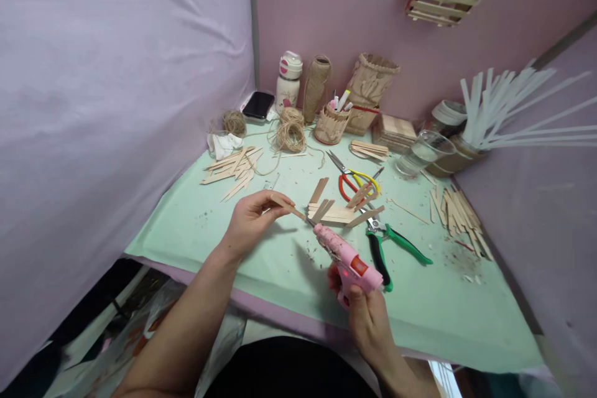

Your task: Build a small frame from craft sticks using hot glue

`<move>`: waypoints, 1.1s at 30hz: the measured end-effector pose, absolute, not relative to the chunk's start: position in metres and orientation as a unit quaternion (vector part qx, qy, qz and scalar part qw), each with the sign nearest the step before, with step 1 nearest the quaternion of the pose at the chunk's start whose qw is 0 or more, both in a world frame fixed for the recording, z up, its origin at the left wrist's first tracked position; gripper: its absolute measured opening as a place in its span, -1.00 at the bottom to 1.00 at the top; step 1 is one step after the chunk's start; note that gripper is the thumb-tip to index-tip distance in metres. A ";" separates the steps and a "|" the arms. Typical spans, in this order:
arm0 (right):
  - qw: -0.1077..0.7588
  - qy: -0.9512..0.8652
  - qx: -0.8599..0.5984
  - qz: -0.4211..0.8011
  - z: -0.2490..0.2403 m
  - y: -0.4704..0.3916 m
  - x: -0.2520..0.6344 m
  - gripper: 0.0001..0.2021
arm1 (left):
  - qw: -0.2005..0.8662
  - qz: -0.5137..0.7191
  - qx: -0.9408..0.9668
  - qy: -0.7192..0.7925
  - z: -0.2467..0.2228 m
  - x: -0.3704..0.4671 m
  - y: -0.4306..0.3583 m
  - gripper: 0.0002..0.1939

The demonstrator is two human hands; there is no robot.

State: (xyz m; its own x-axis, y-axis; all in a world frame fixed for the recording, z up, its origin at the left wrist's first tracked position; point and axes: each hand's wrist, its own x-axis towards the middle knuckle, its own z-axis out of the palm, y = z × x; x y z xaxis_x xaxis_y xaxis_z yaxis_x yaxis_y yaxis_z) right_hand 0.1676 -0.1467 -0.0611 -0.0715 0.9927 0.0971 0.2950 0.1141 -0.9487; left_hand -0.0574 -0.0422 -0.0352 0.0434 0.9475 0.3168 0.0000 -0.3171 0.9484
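Note:
My left hand (254,219) pinches one end of a flat wooden craft stick (290,206) and holds it above the table. In my right hand (366,308) is a pink hot glue gun (347,255), my fingers wrapped round its handle. Its nozzle points up and left, at the stick's far end; whether they touch I cannot tell. Just behind the nozzle lies a small craft-stick assembly (333,214), a flat row of sticks with several more standing up at a slant from it. Green-handled pruning shears (385,233) lie right of the glue gun.
Scissors (342,168) with red and yellow handles lie behind the assembly. Loose sticks are piled left (236,165) and right (459,214). Along the back stand twine (290,132), a bottle (288,84), a pen cup (332,124), a tilted plastic cup (422,152) and white glue sticks (499,109).

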 end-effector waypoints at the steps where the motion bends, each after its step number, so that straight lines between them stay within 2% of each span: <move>1: 0.431 -0.611 -0.528 0.403 -0.061 -0.146 0.168 -0.42 | 0.407 0.559 0.591 0.416 -0.036 -0.057 -0.042 -0.97; 8: 0.420 -0.619 -0.541 0.385 -0.070 -0.143 0.171 -0.42 | 0.306 0.476 0.659 0.496 -0.024 -0.050 -0.022 -0.96; 14: 0.414 -0.621 -0.536 0.394 -0.075 -0.143 0.167 -0.48 | 0.320 0.381 0.713 0.494 -0.021 -0.042 -0.002 -0.96; 33: 0.435 -0.652 -0.513 0.350 -0.059 -0.133 0.151 -0.72 | 0.278 0.334 0.766 0.474 -0.026 -0.033 0.007 -0.89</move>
State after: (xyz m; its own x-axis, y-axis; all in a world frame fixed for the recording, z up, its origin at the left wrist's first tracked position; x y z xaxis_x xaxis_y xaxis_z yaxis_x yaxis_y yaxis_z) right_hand 0.1512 -0.1328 -0.0589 -0.0963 0.9734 0.2078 0.3640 0.2288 -0.9029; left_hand -0.0326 0.0068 -0.0256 0.3274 0.9116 0.2486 0.5403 -0.3965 0.7422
